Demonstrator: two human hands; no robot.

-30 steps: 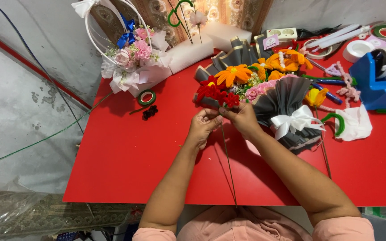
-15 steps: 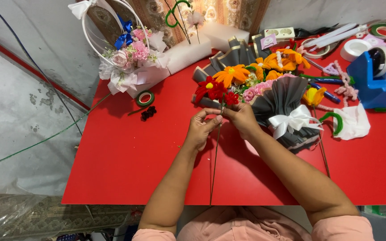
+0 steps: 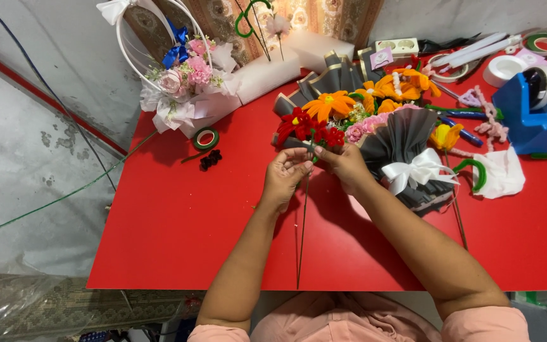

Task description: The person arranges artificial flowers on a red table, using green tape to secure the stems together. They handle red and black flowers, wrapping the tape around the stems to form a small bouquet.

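From above, both hands meet just in front of the grey-wrapped bouquet (image 3: 406,149). The left hand (image 3: 286,177) and right hand (image 3: 346,166) pinch closed on a red flower (image 3: 314,132) at the top of its thin green stem (image 3: 303,221), which hangs toward the table edge. It looks light, soft-petalled and easily crushed; the wiry stem just under the bloom seems the safest hold.

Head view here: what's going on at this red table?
A person works at a red table, both hands meeting at a cluster of red flowers on a long thin stem. The left hand and right hand pinch the stem just below the blooms. Beside them lies a grey-wrapped bouquet with orange flowers and a white bow.
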